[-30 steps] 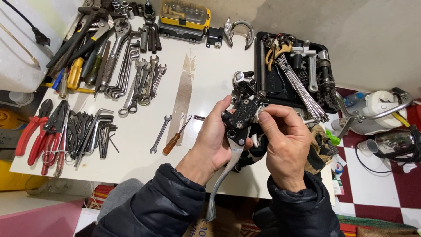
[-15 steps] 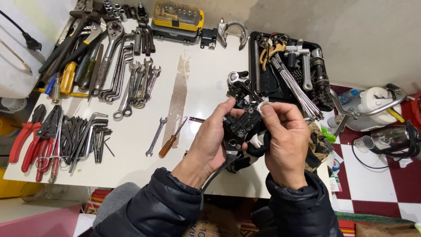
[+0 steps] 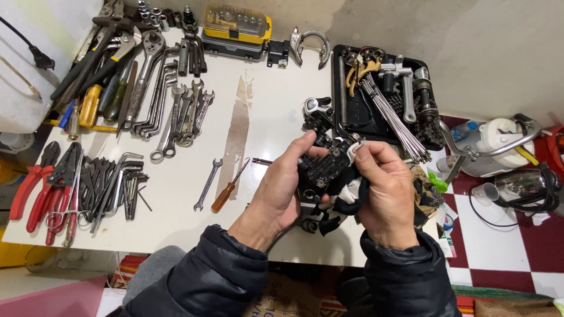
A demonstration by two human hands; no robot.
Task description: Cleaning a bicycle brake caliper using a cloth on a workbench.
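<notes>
My left hand [image 3: 281, 188] and my right hand [image 3: 385, 191] both grip a black metal brake lever assembly [image 3: 322, 165] above the front edge of the white table [image 3: 276, 111]. Left fingers wrap its lower body from the left. Right thumb and fingers pinch its upper right end, near a small silver part. A black and white rag [image 3: 346, 199] hangs under the part, between my palms. Its long lever is hidden behind my left wrist.
Wrenches [image 3: 182, 111], hex keys [image 3: 120, 182] and red-handled pliers [image 3: 41, 194] lie at the left. A small spanner [image 3: 208, 185] and an orange-handled screwdriver [image 3: 229, 188] rest near my left hand. A black tray [image 3: 382, 100] of spokes and parts sits behind. A yellow bit case [image 3: 236, 26] stands at the back.
The assembly has been turned and lowered in my hands, so the long silver lever that hung down below my left wrist is out of sight. Both hands keep their grip.
</notes>
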